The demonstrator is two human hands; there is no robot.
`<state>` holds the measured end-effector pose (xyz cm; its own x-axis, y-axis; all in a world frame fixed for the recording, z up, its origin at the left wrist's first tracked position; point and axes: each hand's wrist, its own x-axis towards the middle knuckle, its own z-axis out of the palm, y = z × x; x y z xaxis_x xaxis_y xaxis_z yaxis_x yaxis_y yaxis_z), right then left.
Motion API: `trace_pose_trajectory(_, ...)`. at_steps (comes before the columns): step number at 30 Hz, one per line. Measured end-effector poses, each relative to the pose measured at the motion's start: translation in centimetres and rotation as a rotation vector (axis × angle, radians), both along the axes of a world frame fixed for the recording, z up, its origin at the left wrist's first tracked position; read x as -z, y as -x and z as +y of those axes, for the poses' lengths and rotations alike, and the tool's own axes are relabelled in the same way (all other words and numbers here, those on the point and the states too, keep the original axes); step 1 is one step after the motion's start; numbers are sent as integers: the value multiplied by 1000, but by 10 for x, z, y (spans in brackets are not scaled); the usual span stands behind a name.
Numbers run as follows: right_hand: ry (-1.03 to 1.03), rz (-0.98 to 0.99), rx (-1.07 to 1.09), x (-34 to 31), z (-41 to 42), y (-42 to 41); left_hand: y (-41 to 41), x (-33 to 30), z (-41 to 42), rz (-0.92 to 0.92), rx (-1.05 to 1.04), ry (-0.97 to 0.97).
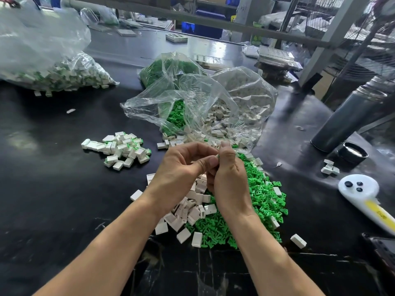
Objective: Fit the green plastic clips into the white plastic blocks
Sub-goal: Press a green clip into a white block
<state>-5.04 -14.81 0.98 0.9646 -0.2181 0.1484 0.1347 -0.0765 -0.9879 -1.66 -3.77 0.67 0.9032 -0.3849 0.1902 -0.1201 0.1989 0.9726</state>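
My left hand and my right hand meet above the black table, fingers curled together. A sliver of a green clip shows between the fingertips; whatever else they hold is hidden. Under the hands lies a heap of loose white blocks. To its right spreads a heap of green clips. A small pile of white blocks with green clips fitted sits to the left.
An open clear bag of green clips and one of white blocks lie behind the hands. A large bag of fitted blocks is at far left. A grey flask, its cap and a white handheld device stand right.
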Motion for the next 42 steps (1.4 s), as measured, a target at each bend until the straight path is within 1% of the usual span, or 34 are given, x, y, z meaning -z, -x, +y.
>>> trace_pose_trajectory(4,73,-8,82,3,3,-2,3,0,-1,-16,-18,8)
trace_pose_trajectory(7,89,-31,137,6,3,-4,3,1,-1,-24,-18,-20)
trace_pose_trajectory(14,104,-82,170,19,0,-10,4,5,-4,-69,-59,-51)
trace_pose_trajectory(19,81,-90,145,17,1,-9,4,5,-5,-60,-62,-48)
trace_pose_trajectory(26,15,-35,51,8,-4,-4,2,3,0,-31,-86,-27)
trace_pose_trajectory(29,73,-37,96,12,-14,-2,-3,3,5,-52,-160,-59)
trace_pose_trajectory(31,64,-51,89,11,-20,-1,-5,2,7,-67,-200,-80)
trace_pose_trajectory(34,104,-67,67,9,-25,0,-5,2,7,-103,-209,-97)
trace_pose_trajectory(42,109,-13,75,12,-27,0,-6,9,8,-267,-278,-322)
